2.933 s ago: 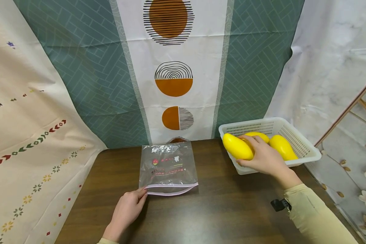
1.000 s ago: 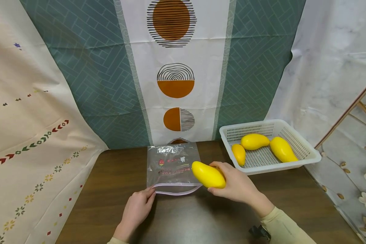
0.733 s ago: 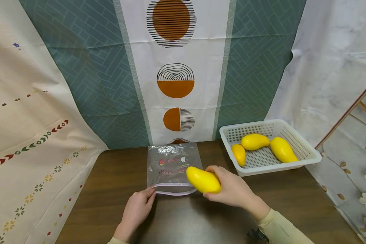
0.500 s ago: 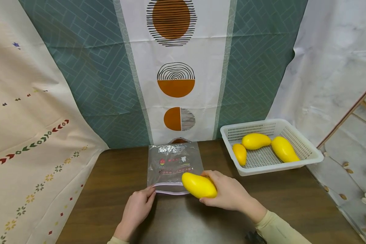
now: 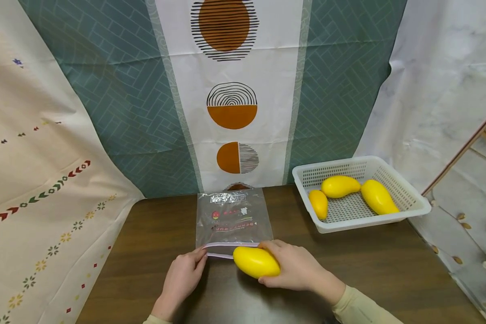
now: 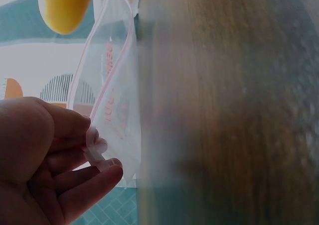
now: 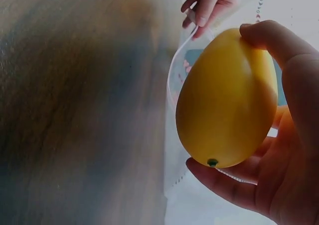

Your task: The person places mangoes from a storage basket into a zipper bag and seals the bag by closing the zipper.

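Observation:
A clear zip bag point(image 5: 232, 220) with red print lies flat on the dark wooden table point(image 5: 146, 252), its pink-edged mouth toward me. My left hand point(image 5: 181, 279) pinches the upper lip of the bag point(image 6: 112, 85) at its left corner, holding the mouth apart. My right hand point(image 5: 295, 270) grips a yellow mango point(image 5: 256, 262) right at the bag's mouth, just above the table. In the right wrist view the mango point(image 7: 227, 100) fills my right hand point(image 7: 284, 150), with the open bag point(image 7: 187, 60) behind it. The mango's tip point(image 6: 65, 6) shows in the left wrist view.
A white perforated basket point(image 5: 409, 198) stands at the table's back right with three yellow mangoes point(image 5: 340, 186) in it. Patterned cloths hang behind and to the left. A wooden rack leg point(image 5: 461, 148) slants at the far right.
My right hand lifted a mango out of the basket and carried it left and toward me, down to the bag's mouth. My left hand kept its hold on the bag's lip.

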{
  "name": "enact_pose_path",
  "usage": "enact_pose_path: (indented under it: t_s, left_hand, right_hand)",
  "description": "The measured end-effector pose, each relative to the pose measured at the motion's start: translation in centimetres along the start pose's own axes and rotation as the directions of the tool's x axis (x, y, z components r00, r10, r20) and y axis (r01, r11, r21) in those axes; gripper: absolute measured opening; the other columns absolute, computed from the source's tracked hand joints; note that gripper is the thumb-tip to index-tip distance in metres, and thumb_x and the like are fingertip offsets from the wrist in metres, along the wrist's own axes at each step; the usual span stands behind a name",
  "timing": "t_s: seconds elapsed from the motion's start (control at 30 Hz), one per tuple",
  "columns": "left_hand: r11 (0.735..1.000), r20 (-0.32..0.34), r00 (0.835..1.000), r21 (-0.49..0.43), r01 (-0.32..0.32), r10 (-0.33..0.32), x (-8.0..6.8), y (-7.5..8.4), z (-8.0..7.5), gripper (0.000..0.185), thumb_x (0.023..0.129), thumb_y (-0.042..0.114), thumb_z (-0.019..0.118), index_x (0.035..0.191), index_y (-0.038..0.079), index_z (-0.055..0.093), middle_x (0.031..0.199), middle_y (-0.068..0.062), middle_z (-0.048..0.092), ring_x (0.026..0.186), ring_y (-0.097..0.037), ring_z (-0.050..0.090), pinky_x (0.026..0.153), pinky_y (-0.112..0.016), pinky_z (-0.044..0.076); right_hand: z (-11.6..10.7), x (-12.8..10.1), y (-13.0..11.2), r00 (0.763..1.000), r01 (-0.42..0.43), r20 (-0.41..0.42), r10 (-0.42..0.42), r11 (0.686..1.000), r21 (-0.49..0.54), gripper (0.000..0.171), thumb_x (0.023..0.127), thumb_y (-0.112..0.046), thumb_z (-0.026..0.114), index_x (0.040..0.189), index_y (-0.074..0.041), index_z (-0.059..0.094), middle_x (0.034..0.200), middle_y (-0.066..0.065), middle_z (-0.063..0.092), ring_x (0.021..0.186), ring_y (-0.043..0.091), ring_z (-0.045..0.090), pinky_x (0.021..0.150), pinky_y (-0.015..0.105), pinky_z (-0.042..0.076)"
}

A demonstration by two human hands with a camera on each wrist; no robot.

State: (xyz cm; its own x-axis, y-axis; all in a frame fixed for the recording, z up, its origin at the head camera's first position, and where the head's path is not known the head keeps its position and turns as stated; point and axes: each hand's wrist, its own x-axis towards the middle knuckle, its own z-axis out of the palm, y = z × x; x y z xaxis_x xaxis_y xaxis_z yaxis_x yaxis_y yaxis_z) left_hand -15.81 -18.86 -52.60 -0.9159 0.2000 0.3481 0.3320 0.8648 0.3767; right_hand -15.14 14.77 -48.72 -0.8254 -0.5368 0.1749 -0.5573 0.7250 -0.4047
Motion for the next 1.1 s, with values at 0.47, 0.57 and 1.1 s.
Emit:
enact_pose_path:
  t_s: [0.47, 0.57, 1.1]
  left_hand:
    - [1.0, 0.006, 1.0, -0.005, 0.009, -0.009, -0.1, 0.6, 0.1, 0.023, 0.097, 0.011, 0.08, 0.119, 0.005, 0.083, 0.122, -0.008, 0.078, 0.109, -0.031, 0.077, 0.087, -0.051, 0.063]
    - [1.0, 0.005, 1.0, -0.008, 0.009, -0.009, 0.0, 0.8, 0.0, 0.023, 0.097, 0.012, 0.08, 0.119, 0.005, 0.083, 0.122, -0.008, 0.078, 0.109, -0.03, 0.077, 0.087, -0.051, 0.063]
    - [1.0, 0.03, 0.999, -0.009, 0.015, -0.014, 0.1, 0.9, 0.2, 0.025, 0.098, 0.014, 0.079, 0.121, 0.004, 0.082, 0.123, -0.008, 0.078, 0.11, -0.031, 0.077, 0.089, -0.051, 0.062]
  right_hand:
    - [1.0, 0.6, -1.5, 0.997, -0.073, -0.028, 0.072, 0.997, -0.032, 0.074, 0.081, -0.068, 0.081, 0.139, -0.024, 0.065, 0.119, -0.003, 0.071, 0.078, 0.007, 0.056, 0.057, 0.028, 0.045]
    - [1.2, 0.7, -1.9, 0.995, -0.088, -0.045, 0.085, 0.995, -0.055, 0.076, 0.08, -0.068, 0.081, 0.139, -0.023, 0.065, 0.118, -0.001, 0.071, 0.078, 0.008, 0.057, 0.056, 0.029, 0.044]
    - [3.3, 1.4, -3.3, 0.992, -0.101, -0.09, 0.086, 0.977, -0.187, 0.075, 0.08, -0.068, 0.082, 0.135, -0.02, 0.065, 0.112, 0.002, 0.071, 0.084, 0.019, 0.068, 0.058, 0.037, 0.054]
